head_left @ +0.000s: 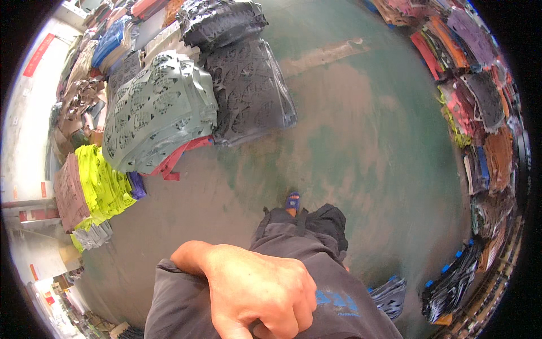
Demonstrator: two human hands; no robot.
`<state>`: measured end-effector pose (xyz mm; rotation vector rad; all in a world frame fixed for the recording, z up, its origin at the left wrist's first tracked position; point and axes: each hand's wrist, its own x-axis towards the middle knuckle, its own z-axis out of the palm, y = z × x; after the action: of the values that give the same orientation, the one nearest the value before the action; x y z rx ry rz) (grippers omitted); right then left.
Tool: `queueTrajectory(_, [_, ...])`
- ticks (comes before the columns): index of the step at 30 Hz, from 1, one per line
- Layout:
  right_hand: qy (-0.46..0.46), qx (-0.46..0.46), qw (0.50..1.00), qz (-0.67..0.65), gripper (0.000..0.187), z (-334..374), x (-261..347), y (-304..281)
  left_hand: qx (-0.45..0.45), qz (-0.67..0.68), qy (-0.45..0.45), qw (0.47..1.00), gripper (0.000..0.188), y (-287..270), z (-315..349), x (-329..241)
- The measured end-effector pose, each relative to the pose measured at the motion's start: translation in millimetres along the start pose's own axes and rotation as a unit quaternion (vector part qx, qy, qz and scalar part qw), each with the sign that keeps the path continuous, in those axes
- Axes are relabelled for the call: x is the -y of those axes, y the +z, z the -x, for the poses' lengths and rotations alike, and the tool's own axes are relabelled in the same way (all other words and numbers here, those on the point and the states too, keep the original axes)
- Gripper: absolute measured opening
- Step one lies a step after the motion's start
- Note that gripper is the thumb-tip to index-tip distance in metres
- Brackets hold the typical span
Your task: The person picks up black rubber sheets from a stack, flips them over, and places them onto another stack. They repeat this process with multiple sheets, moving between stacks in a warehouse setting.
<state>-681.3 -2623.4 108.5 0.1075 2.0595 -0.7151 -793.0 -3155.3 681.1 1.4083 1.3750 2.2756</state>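
Note:
My left hand [262,288] is raised close in front of my chest, its arm coming out of a dark short sleeve [178,279]. The fingers are curled and the knuckles face up. Whatever the fingers may hold is hidden beneath them. Behind the hand is my dark shirt [316,271] with blue print. My right hand is not in view.
Tall stacks of die-cut sheets stand at the left: grey-green [161,107], black [248,90] and bright yellow [101,181]. More coloured piles [480,101] line the right side. A dark bundle [449,288] lies lower right. Worn green floor [361,130] runs between.

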Motion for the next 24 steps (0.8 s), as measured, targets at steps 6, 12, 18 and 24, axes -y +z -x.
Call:
queueTrajectory(6, [-0.166,-0.04,0.967,0.187,0.016,-141,48,-87,-0.017,0.035,-0.044,0.998,0.055,-147,-47,49])
queueTrajectory(12, [0.124,-0.006,0.938,-0.324,0.015,-306,253,-251,-0.064,0.033,-0.067,0.995,0.048,-312,-137,105])
queueTrajectory(18, [0.105,-0.027,0.924,-0.366,0.021,-411,474,-454,-0.082,0.062,-0.024,0.994,0.051,-468,-219,112])
queueTrajectory(24, [0.076,-0.047,0.93,-0.357,0.021,-531,620,-583,-0.123,0.004,-0.035,0.992,0.051,-617,-241,115])
